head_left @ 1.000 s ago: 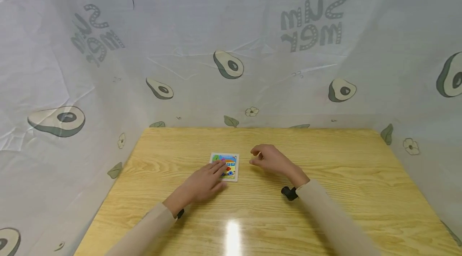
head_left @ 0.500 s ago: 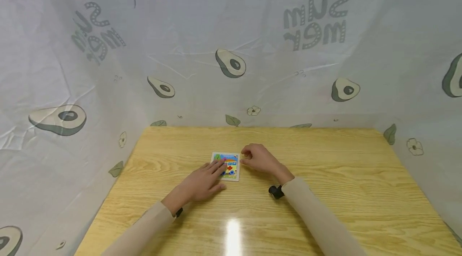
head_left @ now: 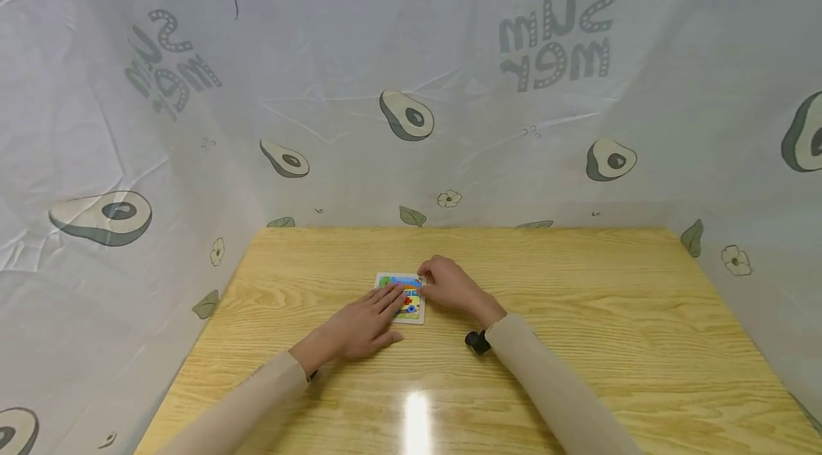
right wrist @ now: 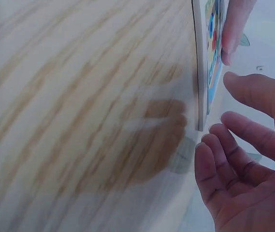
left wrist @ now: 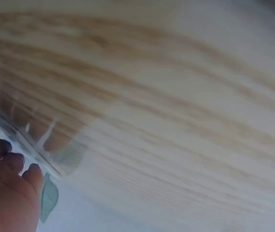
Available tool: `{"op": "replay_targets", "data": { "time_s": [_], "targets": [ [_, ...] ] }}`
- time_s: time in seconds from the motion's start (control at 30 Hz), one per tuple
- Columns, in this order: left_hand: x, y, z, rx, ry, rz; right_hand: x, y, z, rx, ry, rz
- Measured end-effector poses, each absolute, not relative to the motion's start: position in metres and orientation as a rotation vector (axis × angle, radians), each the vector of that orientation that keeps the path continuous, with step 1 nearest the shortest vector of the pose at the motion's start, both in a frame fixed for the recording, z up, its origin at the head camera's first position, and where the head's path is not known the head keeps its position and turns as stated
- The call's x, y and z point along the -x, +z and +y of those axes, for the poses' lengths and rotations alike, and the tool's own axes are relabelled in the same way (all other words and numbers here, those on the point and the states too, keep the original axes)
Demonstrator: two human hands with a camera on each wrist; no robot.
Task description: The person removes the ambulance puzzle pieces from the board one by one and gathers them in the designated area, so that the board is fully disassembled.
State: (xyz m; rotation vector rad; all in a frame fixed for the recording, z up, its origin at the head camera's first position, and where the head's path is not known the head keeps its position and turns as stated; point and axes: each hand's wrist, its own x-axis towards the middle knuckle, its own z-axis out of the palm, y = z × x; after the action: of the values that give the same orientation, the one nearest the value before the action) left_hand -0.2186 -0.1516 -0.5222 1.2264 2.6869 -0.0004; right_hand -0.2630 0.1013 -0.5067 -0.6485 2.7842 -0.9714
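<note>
A small square picture board (head_left: pixel 416 314) with a pale border and a bright ambulance picture lies flat on the wooden table. My left hand (head_left: pixel 359 326) rests on its left part with straight fingers, covering some of the picture. In the left wrist view, the fingertips of that hand (left wrist: pixel 9 193) are beside the board's edge (left wrist: pixel 28 144). My right hand (head_left: pixel 449 285) is at the board's upper right corner. Seen from the right wrist, its thumb and loosely bent fingers (right wrist: pixel 255 157) stand apart near the board's corner (right wrist: pixel 202 108), with nothing held between them.
The wooden table (head_left: pixel 610 312) stretches out on both sides of the hands. Behind it and at the sides hangs a pale curtain (head_left: pixel 347 34) printed with avocados, leaves and lettering. Light glares off the table's near part.
My right hand has moved left, from a gap beside the board to its upper right corner. My left hand has stayed on the board, almost unmoved.
</note>
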Motion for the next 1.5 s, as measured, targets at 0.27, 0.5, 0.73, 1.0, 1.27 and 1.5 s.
{"op": "replay_targets", "data": {
  "time_s": [0.27, 0.5, 0.73, 1.0, 1.27, 1.5],
  "targets": [
    [0.220, -0.524, -0.152, -1.266, -0.028, 2.678, 0.263, -0.507, 0.097, 0.660, -0.879, 2.813],
    [0.218, -0.524, -0.152, -1.237, -0.019, 2.671, 0.264, -0.509, 0.092, 0.698, -0.870, 2.817],
    [0.219, -0.523, -0.152, -1.218, -0.001, 2.673, 0.262, -0.508, 0.087, 0.624, -0.860, 2.844],
    [0.219, -0.521, -0.152, -1.197, 0.018, 2.676, 0.260, -0.507, 0.083, 0.544, -0.870, 2.834],
    [0.220, -0.519, -0.151, -1.184, -0.006, 2.684, 0.257, -0.506, 0.080, 0.488, -0.899, 2.773],
    [0.221, -0.519, -0.148, -1.200, -0.030, 2.711, 0.259, -0.506, 0.082, 0.493, -0.892, 2.764]
  ]
}}
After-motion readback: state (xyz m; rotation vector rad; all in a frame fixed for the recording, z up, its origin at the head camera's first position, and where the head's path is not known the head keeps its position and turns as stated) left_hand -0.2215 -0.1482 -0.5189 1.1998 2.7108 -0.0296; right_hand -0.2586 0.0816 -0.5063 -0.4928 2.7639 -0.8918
